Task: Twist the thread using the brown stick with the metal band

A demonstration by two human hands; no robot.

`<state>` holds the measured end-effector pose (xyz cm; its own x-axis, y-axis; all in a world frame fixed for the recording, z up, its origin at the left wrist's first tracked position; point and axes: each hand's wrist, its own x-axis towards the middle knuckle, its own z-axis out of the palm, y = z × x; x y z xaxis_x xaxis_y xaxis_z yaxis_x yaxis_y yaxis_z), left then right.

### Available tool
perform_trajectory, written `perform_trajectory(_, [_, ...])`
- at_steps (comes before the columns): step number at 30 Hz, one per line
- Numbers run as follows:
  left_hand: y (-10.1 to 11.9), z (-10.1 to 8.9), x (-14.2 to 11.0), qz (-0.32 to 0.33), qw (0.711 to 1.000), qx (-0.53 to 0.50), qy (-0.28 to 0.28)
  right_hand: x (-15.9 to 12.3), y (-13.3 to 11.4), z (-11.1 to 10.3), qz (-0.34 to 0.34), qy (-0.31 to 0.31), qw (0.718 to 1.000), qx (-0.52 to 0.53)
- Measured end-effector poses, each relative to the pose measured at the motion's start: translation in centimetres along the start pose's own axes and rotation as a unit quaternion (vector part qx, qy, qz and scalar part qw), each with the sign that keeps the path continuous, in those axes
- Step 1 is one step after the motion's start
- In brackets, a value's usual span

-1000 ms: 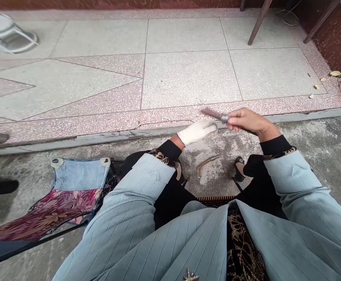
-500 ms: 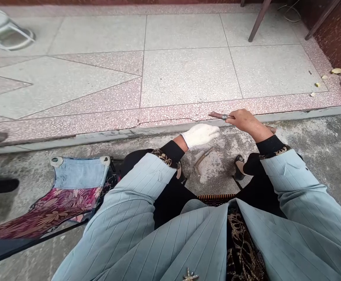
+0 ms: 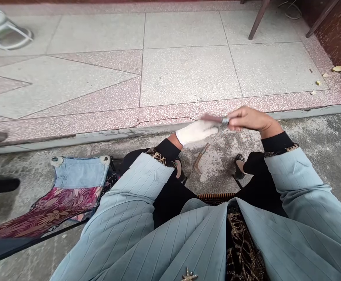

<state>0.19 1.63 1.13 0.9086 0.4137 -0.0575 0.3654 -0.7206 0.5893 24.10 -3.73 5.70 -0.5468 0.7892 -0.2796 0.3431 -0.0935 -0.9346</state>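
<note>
My right hand [image 3: 248, 119] is bare and closed round the handle of a small knife [image 3: 215, 119] with a reddish-brown blade and a metal collar, the blade pointing left. My left hand [image 3: 196, 131], in a white glove, lies just under the blade with its fingers stretched toward it; whether it holds anything is not visible. Both hands hover above the grey concrete ground between my knees. A curved brown sheath-like piece [image 3: 200, 158] lies on the ground below them, between my two dark shoes [image 3: 239, 166].
A raised terrazzo floor [image 3: 188, 74] with a chipped edge runs across in front. A folding seat of denim and flowered cloth [image 3: 65, 191] stands at my left. Chair legs [image 3: 258, 19] at the back right, a white plastic stool [image 3: 3, 33] at the back left, fallen leaves [image 3: 337, 69] at right.
My right hand swung the knife right and down, then back left over the gloved hand. The blade is smeared by motion now. The left hand stayed nearly in place.
</note>
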Motion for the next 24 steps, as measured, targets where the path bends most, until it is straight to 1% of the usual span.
perform_trajectory(1, [0.2, -0.2, 0.0, -0.014, 0.999, -0.027, 0.010, -0.3, -0.2, -0.4, -0.029, 0.094, 0.994, 0.044])
perform_trajectory(2, [0.4, -0.4, 0.0, -0.028, 0.998, -0.049, 0.015, -0.5, -0.4, -0.8, -0.048, 0.173, 0.981, 0.077])
perform_trajectory(3, [0.5, -0.4, 0.1, -0.038, 0.997, -0.068, 0.014, -0.5, -0.4, -1.1, -0.058, 0.239, 0.964, 0.102])
perform_trajectory(4, [0.6, -0.4, 0.1, -0.040, 0.996, -0.076, 0.007, -0.4, -0.3, -1.4, -0.058, 0.288, 0.949, 0.117])
perform_trajectory(6, [0.7, -0.1, 0.2, -0.029, 0.997, -0.067, -0.021, 0.0, 0.3, -1.8, -0.039, 0.351, 0.929, 0.114])
perform_trajectory(8, [0.7, 0.2, 0.3, -0.020, 0.998, -0.048, -0.040, 0.5, 1.1, -2.2, -0.010, 0.389, 0.918, 0.077])
perform_trajectory(10, [0.7, 0.4, 0.2, -0.018, 0.998, -0.031, -0.048, 0.7, 1.8, -2.5, 0.038, 0.408, 0.912, 0.001])
perform_trajectory(11, [0.7, 0.3, 0.2, -0.015, 0.998, -0.024, -0.050, 0.8, 2.1, -2.7, 0.068, 0.409, 0.908, -0.053])
perform_trajectory(13, [0.7, 0.0, 0.0, -0.014, 0.999, -0.025, -0.043, 1.0, 2.4, -2.8, 0.128, 0.395, 0.892, -0.181])
perform_trajectory(14, [0.7, -0.3, -0.1, -0.018, 0.999, -0.035, -0.032, 1.0, 2.4, -2.8, 0.153, 0.376, 0.881, -0.242])
perform_trajectory(16, [0.6, -1.0, -0.3, -0.035, 0.997, -0.064, 0.010, 1.3, 2.2, -2.5, 0.190, 0.317, 0.867, -0.332])
perform_trajectory(17, [0.4, -1.3, -0.4, -0.045, 0.995, -0.078, 0.038, 1.4, 2.0, -2.2, 0.205, 0.275, 0.868, -0.358])
perform_trajectory(18, [0.1, -1.6, -0.5, -0.053, 0.992, -0.088, 0.066, 1.6, 1.7, -1.8, 0.217, 0.223, 0.875, -0.370])
perform_trajectory(20, [-0.6, -1.8, -0.5, -0.066, 0.987, -0.096, 0.111, 1.8, 1.2, -0.9, 0.215, 0.101, 0.906, -0.350])
perform_trajectory(22, [-1.1, -1.6, -0.4, -0.074, 0.984, -0.103, 0.128, 1.7, 0.6, -0.2, 0.175, -0.015, 0.940, -0.294])
perform_trajectory(24, [-1.4, -1.2, -0.1, -0.078, 0.981, -0.127, 0.124, 1.1, 0.1, 0.0, 0.136, -0.084, 0.956, -0.247])
